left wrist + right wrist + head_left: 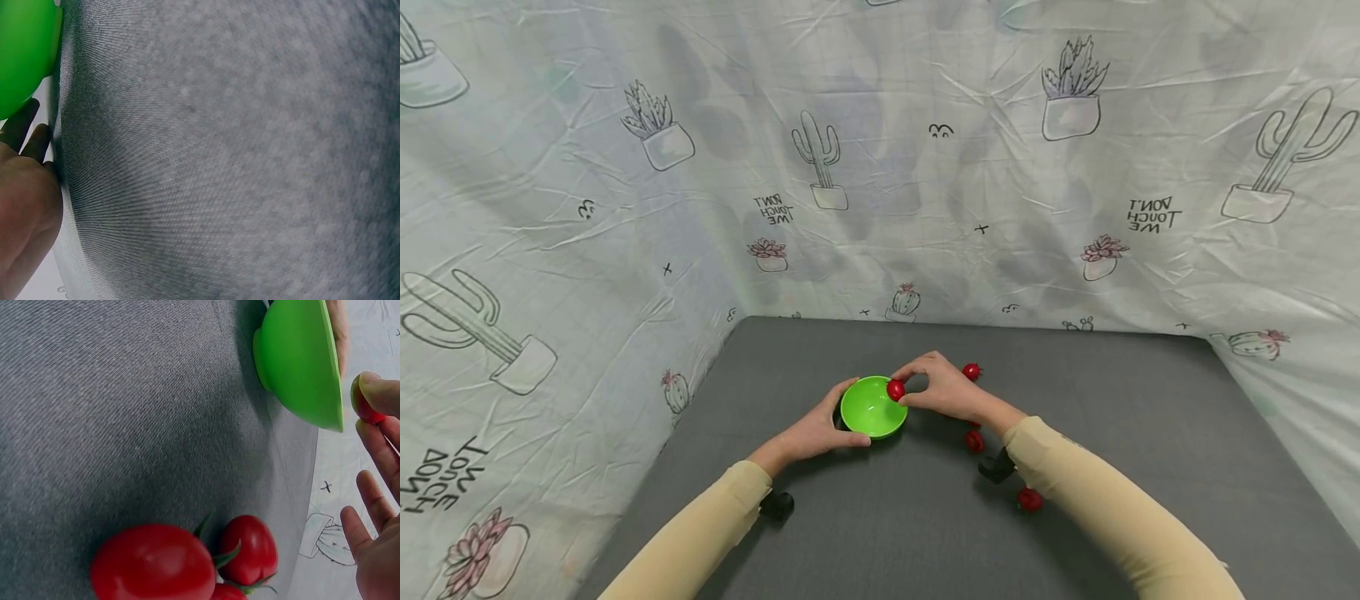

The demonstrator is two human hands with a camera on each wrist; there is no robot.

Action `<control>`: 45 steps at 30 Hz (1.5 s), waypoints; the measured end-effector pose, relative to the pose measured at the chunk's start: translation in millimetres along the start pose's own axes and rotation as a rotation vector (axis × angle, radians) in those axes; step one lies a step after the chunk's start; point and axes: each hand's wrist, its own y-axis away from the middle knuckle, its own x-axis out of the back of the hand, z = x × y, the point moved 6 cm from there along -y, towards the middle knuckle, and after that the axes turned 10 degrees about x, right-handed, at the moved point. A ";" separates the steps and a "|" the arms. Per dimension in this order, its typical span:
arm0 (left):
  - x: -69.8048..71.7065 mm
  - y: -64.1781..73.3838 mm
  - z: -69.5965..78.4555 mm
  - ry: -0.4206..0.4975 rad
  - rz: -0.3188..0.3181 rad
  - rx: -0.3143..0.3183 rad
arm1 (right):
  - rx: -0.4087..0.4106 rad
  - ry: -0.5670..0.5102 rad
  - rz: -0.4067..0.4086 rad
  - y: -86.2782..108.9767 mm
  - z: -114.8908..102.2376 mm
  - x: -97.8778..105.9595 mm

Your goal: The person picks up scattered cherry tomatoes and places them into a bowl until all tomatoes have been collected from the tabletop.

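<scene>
A bright green bowl [871,417] stands on the dark grey table. My left hand [817,427] holds it from the left, thumb at the near side and fingers round the far side. In the left wrist view, that hand's fingers [37,140] lie by the bowl's underside. Over the bowl's right rim my right hand [942,388] pinches a small red tomato [895,390] between thumb and fingertips. The right wrist view shows this tomato [369,403] just above the rim, its other fingers spread loosely.
More red tomatoes lie on the table to the right: one beyond the right hand [972,372], another tomato [975,442] below the wrist, and a tomato [1029,500] by the right sleeve. A cactus-print cloth [880,167] hangs around the table [880,533].
</scene>
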 end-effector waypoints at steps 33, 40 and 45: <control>0.2 0.7 -0.4 0.006 -0.003 0.007 | 0.030 0.041 -0.021 -3.1 -6.9 -6.5; 0.1 1.5 0.7 -0.015 -0.007 0.016 | 0.037 0.020 -0.016 2.5 -7.1 1.1; -0.1 0.5 0.3 -0.014 -0.012 0.010 | 0.022 0.007 -0.001 10.7 -6.8 12.6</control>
